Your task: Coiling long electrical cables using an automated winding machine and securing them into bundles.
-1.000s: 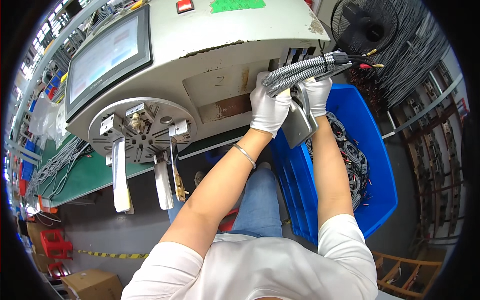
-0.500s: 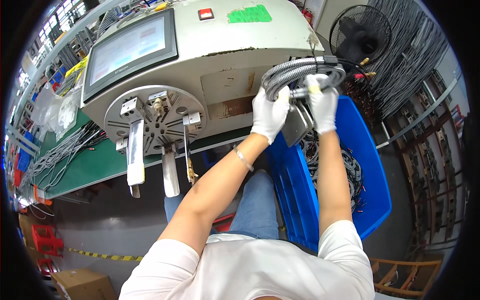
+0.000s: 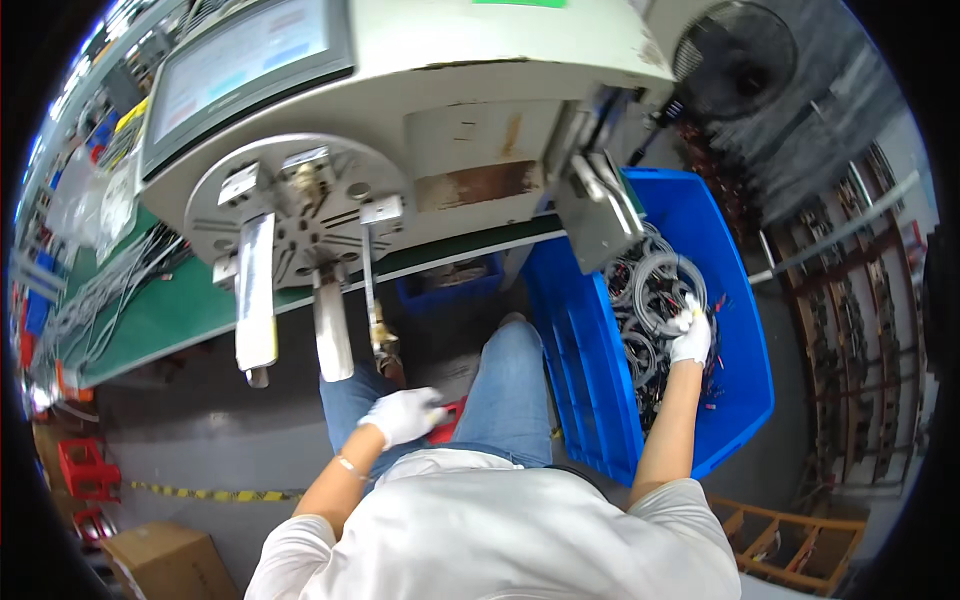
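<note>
In a white glove, my right hand (image 3: 690, 335) grips the near edge of a coiled grey cable (image 3: 664, 290) over the blue bin (image 3: 735, 430). More coiled cables with red-tipped ends lie beneath it in the bin. My left hand (image 3: 402, 416), also gloved, is low over my lap, its fingers loosely bent and a little apart. Nothing shows in it. Ahead of it is a round slotted metal plate (image 3: 290, 215) with several arms sticking out toward me. A metal bracket (image 3: 597, 215) juts from the machine beside the bin.
The pale machine (image 3: 480, 80) carries a screen (image 3: 240, 60) on its left. Grey cables (image 3: 120, 290) lie on the green bench (image 3: 150, 335). A black fan (image 3: 735, 60) stands behind the bin, with racks (image 3: 840, 240) to the right. A carton (image 3: 165, 565) sits low on the left.
Both hands have left the machine's right corner. My right hand has carried the cable coil down into the bin; my left hand has let go and dropped back to my lap.
</note>
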The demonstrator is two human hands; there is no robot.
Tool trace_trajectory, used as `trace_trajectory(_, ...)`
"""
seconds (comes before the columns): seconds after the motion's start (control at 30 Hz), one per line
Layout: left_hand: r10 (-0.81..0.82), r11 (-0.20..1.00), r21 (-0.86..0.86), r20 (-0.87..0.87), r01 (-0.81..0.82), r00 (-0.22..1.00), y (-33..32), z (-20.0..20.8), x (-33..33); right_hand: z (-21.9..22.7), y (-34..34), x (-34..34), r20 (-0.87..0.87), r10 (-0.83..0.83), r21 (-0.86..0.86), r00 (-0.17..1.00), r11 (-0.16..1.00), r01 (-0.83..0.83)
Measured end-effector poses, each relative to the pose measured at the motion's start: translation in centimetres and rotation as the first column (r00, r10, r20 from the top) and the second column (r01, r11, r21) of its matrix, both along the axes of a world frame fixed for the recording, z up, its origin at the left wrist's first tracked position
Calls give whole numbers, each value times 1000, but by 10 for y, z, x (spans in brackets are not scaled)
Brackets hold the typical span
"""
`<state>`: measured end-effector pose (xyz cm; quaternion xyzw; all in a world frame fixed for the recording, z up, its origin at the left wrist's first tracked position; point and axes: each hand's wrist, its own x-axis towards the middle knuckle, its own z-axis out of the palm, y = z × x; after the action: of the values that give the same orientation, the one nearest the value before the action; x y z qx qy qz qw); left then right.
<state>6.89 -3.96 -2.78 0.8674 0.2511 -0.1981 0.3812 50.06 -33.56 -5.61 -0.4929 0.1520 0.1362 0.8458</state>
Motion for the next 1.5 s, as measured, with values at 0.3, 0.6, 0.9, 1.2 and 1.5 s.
trace_trajectory(0.3, 613, 355, 388, 590, -850, 526, 115, 37, -155, -169, 17, 131, -235, 156, -4, 959, 987, -161)
trace_trajectory(0.6, 473, -111, 526, 774, -843, 421, 302, 54, -214, -164, 45, 61, -4, 74, -747, 997, 663, -52)
trace_trajectory(0.9, 592, 10, 845, 425, -534, 684, 418, 70, -203, -17, 89, -65, 138, 178, -712, 974, 702, -27)
trace_trajectory(1.2, 603, -135, 247, 789, -960, 118, 399, 132, -209, 28, 106, -89, 141, 259, -639, 955, 761, -113)
trace_trajectory(1.5, -43, 432, -140, 983, -891, -176, 291, 306, -108, 39, 96, -83, 130, 315, -591, 940, 786, -182)
